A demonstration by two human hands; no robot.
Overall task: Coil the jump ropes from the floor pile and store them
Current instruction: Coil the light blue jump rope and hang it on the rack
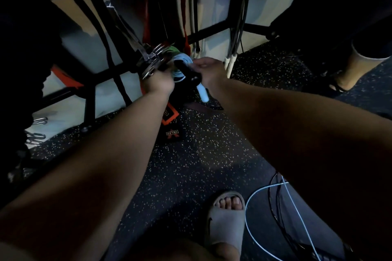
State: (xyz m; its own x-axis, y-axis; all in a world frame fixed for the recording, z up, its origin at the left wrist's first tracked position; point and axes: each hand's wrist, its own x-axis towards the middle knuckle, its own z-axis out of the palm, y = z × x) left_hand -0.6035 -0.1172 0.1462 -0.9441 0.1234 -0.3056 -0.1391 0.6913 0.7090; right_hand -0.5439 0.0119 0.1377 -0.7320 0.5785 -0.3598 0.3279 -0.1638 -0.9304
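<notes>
Both forearms fill the lower frame, reaching forward and down. Below them, a foot in a grey slide sandal [228,216] is planted on the speckled rubber floor [191,165].

Just right of the sandal: a loose light-blue rope [251,199] loops on the floor, tangled with black cords [273,203]. Not coiled.

Hands meet at a black rack frame [89,99] against the wall.
- Coiled jump rope [180,60]: light-blue coil, held off the floor between the two hands, right at a cluster of metal hooks [151,59] on the rack. Can't tell whether it's hung on a hook; that area is motion-blurred.
- Right hand [210,70]: fingers wrapped around the rope's black handle [189,72], end cap facing the camera. A pale-blue handle [203,93] hangs down just below it.
- Left hand [158,82]: back of the hand faces the camera, fingers hidden behind it at the coil/hook junction. Can't tell what it's grasping, if anything.

Around it:
- Orange-and-black Valeo strap [172,132] on the floor under the left wrist.
- Red, white and black bands [185,6] hang from the rack above the coil.
- More metal clips [36,135] low on the left.
- Another person's lower leg [360,65] and sandalled foot at far right, well apart from the hands.

Scene is dim and detail on the rack is poor.
</notes>
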